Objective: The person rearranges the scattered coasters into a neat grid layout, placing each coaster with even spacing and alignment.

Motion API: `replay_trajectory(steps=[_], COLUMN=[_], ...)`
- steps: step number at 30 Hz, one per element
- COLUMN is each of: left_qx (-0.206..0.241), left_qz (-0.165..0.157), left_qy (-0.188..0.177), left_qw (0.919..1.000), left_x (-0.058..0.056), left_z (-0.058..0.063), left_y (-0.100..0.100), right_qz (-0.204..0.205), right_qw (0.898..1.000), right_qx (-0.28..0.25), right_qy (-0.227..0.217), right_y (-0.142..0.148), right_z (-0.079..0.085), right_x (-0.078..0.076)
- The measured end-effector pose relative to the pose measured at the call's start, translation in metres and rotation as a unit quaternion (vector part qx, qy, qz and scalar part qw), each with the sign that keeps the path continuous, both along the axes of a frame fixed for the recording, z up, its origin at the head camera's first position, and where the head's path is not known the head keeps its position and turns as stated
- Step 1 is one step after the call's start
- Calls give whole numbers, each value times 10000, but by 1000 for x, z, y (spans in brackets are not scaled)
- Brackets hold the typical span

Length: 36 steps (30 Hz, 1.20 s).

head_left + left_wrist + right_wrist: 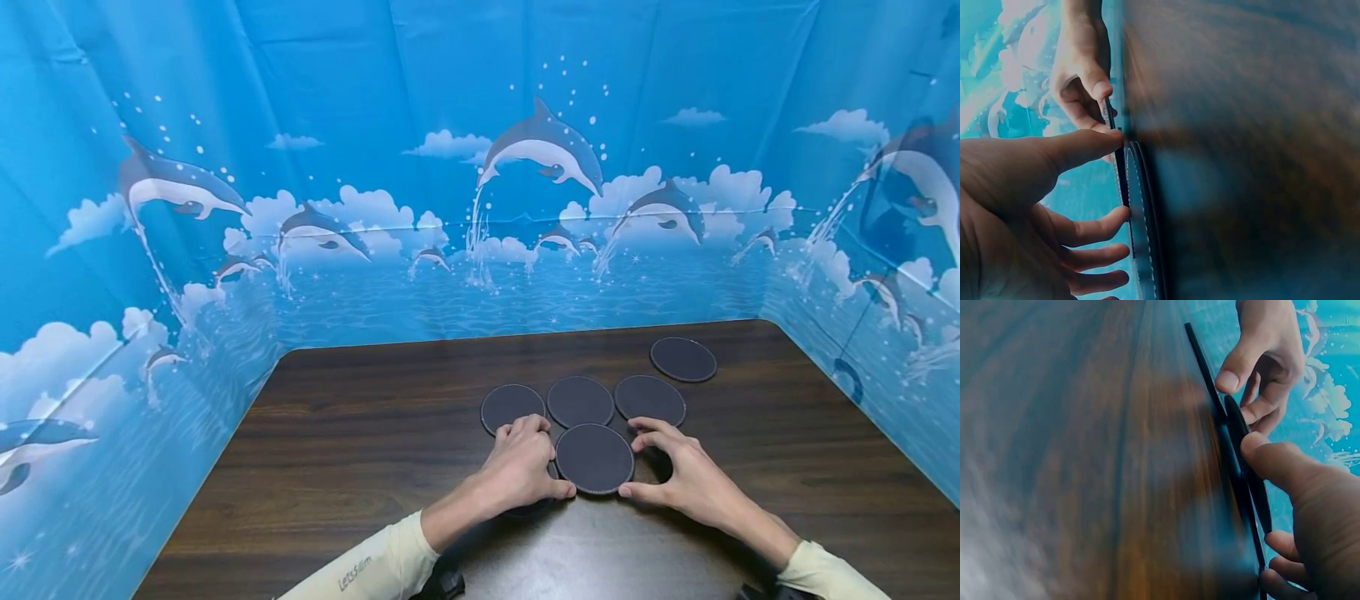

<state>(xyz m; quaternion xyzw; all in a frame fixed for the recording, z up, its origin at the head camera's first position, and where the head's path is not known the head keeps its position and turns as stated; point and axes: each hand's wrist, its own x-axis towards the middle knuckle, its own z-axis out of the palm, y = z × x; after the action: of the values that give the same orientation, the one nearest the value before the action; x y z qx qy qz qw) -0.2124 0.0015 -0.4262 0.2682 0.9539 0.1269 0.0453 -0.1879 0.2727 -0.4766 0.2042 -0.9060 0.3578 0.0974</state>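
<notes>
Between my two hands is a round dark coaster (595, 459) with pale stitching round its rim. My left hand (517, 467) grips its left edge with thumb and fingers, and my right hand (682, 475) holds the right edge the same way. In the right wrist view the held coaster (1249, 465) looks tilted and lifted slightly off the table. Under the left hand lies another coaster (534, 507), mostly hidden. Just behind, a left coaster (512, 406), a middle coaster (581, 402) and a right coaster (650, 399) form a row.
One more coaster (683, 359) lies apart near the back right of the dark wooden table (360, 433). A blue curtain (420, 75) printed with dolphins surrounds the table's back and sides.
</notes>
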Motion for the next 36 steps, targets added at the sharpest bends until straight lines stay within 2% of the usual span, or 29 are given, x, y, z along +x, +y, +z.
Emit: replay_trajectory(steps=[6, 11, 26, 36], left_qx=[-497, -700, -832, -1238], left_qz=[-173, -228, -409, -598], left_qy=[152, 280, 751, 1110], left_qw=[9985, 9969, 9929, 9843], left_x=[5, 7, 9, 11], left_z=[4, 7, 1, 1], left_y=[0, 1, 5, 6], right_qz=[-69, -95, -121, -68], right_qw=[9999, 9997, 9994, 9989], right_qx=[138, 209, 328, 466], right_qy=[56, 125, 11, -2], right_y=[-3, -4, -1, -1], right_z=[0, -1, 0, 3], right_x=[4, 5, 11, 14])
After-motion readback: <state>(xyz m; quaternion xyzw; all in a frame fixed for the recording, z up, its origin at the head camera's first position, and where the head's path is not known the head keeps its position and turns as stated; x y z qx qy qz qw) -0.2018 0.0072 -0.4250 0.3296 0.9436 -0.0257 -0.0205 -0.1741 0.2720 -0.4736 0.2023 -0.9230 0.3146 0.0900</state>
